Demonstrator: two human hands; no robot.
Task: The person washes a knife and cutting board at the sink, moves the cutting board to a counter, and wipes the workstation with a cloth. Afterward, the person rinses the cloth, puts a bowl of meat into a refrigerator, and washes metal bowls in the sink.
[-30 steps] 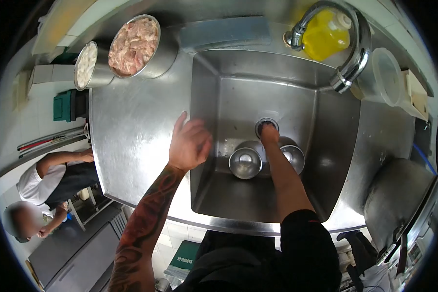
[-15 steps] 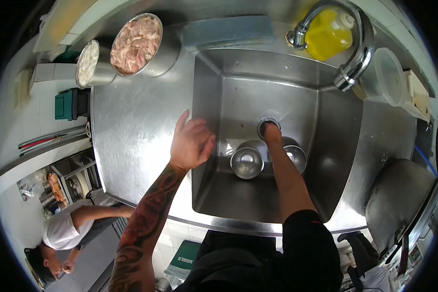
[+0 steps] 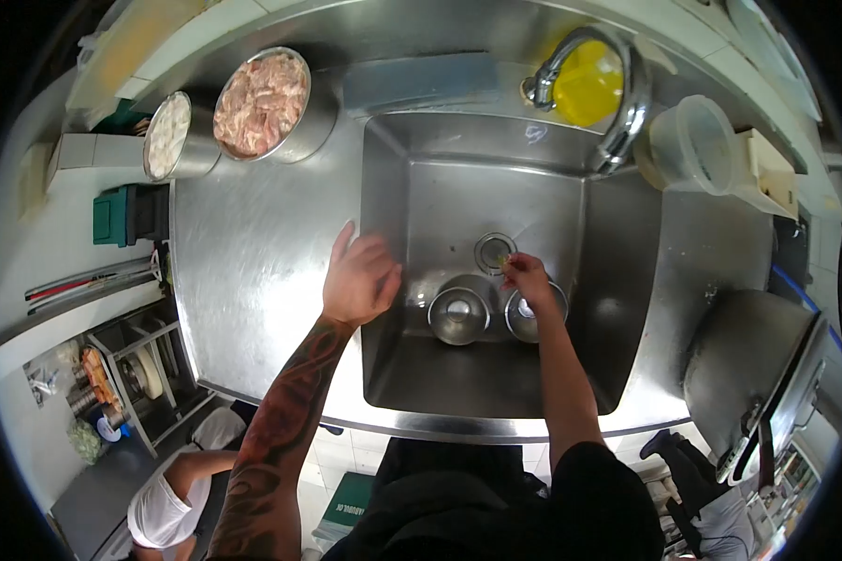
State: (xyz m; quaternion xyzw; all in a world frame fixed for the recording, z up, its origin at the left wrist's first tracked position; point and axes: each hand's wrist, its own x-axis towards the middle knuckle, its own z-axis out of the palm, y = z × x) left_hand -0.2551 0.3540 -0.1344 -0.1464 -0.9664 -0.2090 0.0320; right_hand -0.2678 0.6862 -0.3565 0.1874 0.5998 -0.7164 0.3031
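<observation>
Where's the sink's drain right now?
In the head view, the drain is slightly right of the picture's centre, in the sink floor, just beyond the two bowls and by the right hand.

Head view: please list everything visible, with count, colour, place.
Sink: one, grey, centre
Counter: one, grey, around sink
Drain: one, grey, sink floor
Bowls: two, silver, in sink
Containers: two, silver, upper left (meat, white contents)
Slab: one, blue-grey, behind sink
Tap: one, chrome, behind sink
Bottle: one, yellow, behind tap
Tub: one, clear, upper right
Large vessel: one, grey, right
Co-worker: one, white sleeve, lower left
Left hand: one, bare, over sink's left edge
Right hand: one, bare, near drain
</observation>
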